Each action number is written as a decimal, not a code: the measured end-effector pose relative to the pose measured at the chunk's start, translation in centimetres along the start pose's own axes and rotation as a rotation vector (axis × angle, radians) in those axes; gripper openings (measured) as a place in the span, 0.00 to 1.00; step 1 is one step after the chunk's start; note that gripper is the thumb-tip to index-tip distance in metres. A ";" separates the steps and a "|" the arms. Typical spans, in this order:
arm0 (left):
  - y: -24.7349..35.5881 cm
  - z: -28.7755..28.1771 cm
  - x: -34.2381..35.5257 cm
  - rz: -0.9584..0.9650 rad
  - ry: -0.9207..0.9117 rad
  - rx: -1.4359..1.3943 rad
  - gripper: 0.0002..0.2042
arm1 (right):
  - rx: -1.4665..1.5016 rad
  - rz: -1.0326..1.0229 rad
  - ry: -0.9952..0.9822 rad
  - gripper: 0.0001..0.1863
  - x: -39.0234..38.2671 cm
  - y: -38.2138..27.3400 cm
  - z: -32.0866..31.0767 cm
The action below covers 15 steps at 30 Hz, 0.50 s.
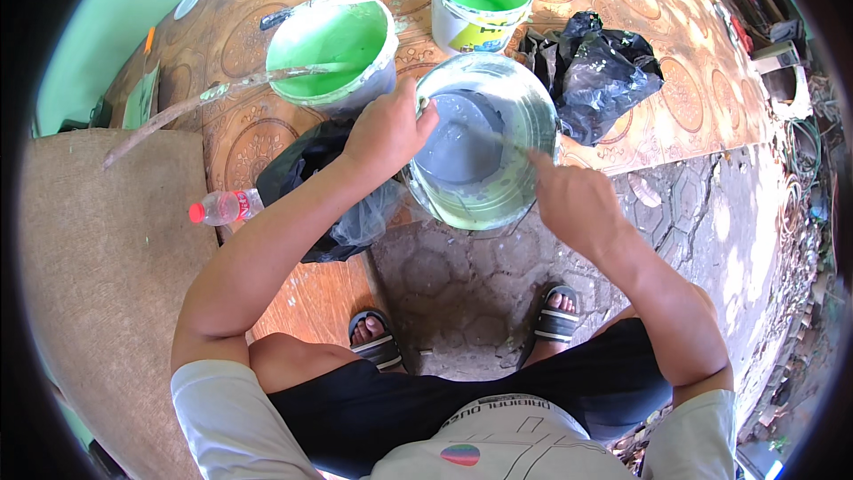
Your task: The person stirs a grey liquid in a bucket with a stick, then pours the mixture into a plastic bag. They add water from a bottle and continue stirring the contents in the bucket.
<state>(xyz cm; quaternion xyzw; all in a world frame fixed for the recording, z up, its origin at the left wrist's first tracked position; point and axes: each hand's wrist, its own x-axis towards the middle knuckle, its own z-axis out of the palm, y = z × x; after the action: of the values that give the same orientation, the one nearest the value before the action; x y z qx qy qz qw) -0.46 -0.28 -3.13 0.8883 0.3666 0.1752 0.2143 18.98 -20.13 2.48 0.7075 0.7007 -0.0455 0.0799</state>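
A brown patterned floor sheet [253, 49] spreads beneath my work and ends at grey hexagonal paving [435, 276], with a pale green wall [111, 31] beyond and sunlit patches to the right. The pail [530, 116] is straight in front of me, its mouth towards my face; the fingers of my left hand [386, 129] are closed over its left rim. My right hand [577, 205] is curled at the opposite side, seemingly round a thin stick [487, 134], too blurred to make out, that reaches into the grey liquid [458, 151]. I'd judge the stirring partway: the grey looks fairly even, yet smears coat the inner wall, and I cannot tell how well blended it is. Behind, the left bucket [382, 80] and the far bucket [444, 25] hold green paint. A black plastic bag [609, 76] lies to the right, a brown mat [115, 258] to the left.
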 end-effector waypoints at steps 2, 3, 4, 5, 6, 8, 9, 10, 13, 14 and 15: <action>0.2 0.0 0.1 -0.002 -0.013 -0.026 0.16 | -0.073 0.048 0.033 0.22 0.5 1.0 0.3; 0.1 -0.2 0.1 -0.009 -0.018 -0.033 0.17 | -0.102 0.037 0.001 0.21 0.4 0.8 0.1; 0.0 -0.3 0.1 -0.009 -0.016 -0.036 0.17 | -0.131 0.025 -0.032 0.21 0.2 0.6 -0.3; -0.1 -0.3 0.1 -0.009 -0.014 -0.038 0.17 | -0.161 0.014 -0.064 0.20 0.0 0.4 -0.7; -0.2 -0.2 0.1 -0.007 -0.014 -0.043 0.17 | -0.116 -0.005 -0.076 0.19 -0.2 0.2 -0.8; -0.6 -0.3 0.3 -0.005 -0.015 -0.023 0.18 | -0.025 -0.044 -0.098 0.17 -0.5 -0.2 -1.0; -0.6 -0.5 0.5 0.000 -0.021 -0.019 0.18 | -0.059 -0.024 -0.045 0.15 -0.6 -0.1 -1.2; -0.5 -0.7 0.6 0.001 -0.051 -0.020 0.18 | -0.094 -0.005 0.008 0.14 -0.3 0.1 -1.3; -0.8 -1.5 1.4 0.010 -0.137 -0.032 0.19 | -0.106 0.035 0.030 0.11 0.2 0.6 -1.0; -1.0 -1.6 1.7 0.018 -0.166 -0.045 0.19 | -0.085 0.040 -0.017 0.10 -0.1 0.3 -1.2; -1.0 -1.9 1.8 0.021 -0.193 -0.056 0.19 | -0.062 0.040 -0.064 0.09 -0.2 0.0 -1.5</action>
<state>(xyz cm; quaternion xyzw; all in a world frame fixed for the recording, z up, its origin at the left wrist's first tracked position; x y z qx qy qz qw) -0.73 2.20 -1.73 0.8985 0.3299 0.1012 0.2715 18.90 -20.12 3.95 0.7168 0.6845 -0.0447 0.1250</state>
